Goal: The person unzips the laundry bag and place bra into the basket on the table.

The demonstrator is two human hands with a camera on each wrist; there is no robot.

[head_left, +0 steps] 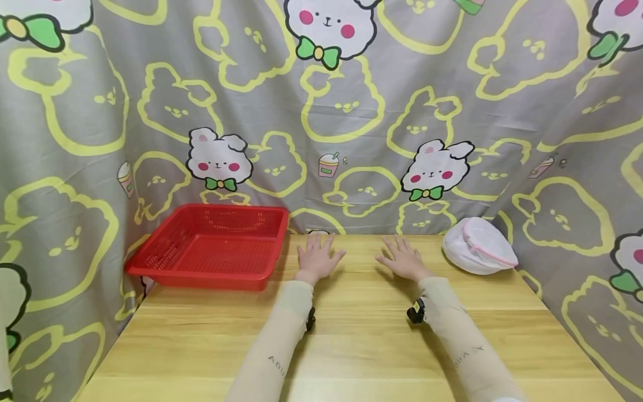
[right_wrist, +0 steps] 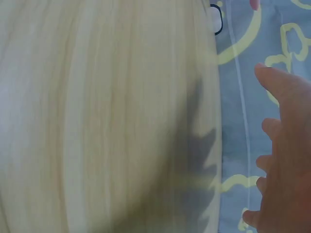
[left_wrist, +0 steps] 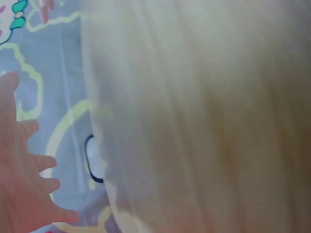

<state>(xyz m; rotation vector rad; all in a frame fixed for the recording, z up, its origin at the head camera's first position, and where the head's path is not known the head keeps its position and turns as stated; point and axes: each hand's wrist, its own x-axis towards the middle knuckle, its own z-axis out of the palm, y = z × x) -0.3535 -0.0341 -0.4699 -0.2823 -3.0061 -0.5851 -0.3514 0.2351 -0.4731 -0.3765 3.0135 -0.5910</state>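
Note:
Both hands reach forward near the far edge of the wooden table (head_left: 361, 346), palms down with fingers spread. My left hand (head_left: 317, 259) holds nothing; the red plastic basket (head_left: 221, 279) is to its left. In the left wrist view the left hand (left_wrist: 22, 179) shows its spread fingers against the curtain. My right hand (head_left: 406, 260), likewise holding nothing, lies nearest the white mesh bag (head_left: 477, 248) with a pink-edged zipper on its right. The right wrist view shows that hand (right_wrist: 291, 145) at the right edge, its shadow on the tabletop.
A grey curtain (head_left: 281, 111) with cartoon rabbits hangs behind the table and along both sides. The basket's left end reaches the table's left edge. The bag sits by the far right corner. A small black camera (head_left: 416, 311) is on the right wrist.

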